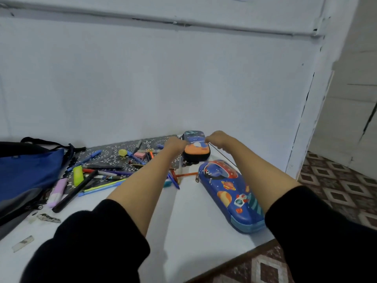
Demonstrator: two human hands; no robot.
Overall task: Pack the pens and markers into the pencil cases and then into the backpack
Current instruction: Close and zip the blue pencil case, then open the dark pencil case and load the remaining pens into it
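The left hand (175, 144) is curled against the left side of the small pencil case (196, 149), holding it. The right hand (216, 138) pinches the case's upper right edge, where a thin dark cord (221, 155) runs off to the right. Both sleeves are black and pushed up the forearms.

At the worktop's left edge lies a blue backpack (30, 172) with black straps and an open zip. Beside it, pens and markers (106, 177) are scattered over a black-and-white patterned mat (106, 155). Among them are a yellow-green highlighter (78, 175), a lilac marker (58, 192), a long black marker (75, 190) and a pink eraser (139, 154). Any print on them is too small to read.

The small pencil case stands at the worktop's far edge against the wall. It is dark-sided, with an orange and blue cartoon front. Just right of it, a large blue pencil case (228, 193) lies flat and zipped, printed with planets and a rocket.

The worktop (183, 221) is white, the wall (163, 78) is pale blue and scuffed, and the floor (336, 190) has brown diamond tiles.
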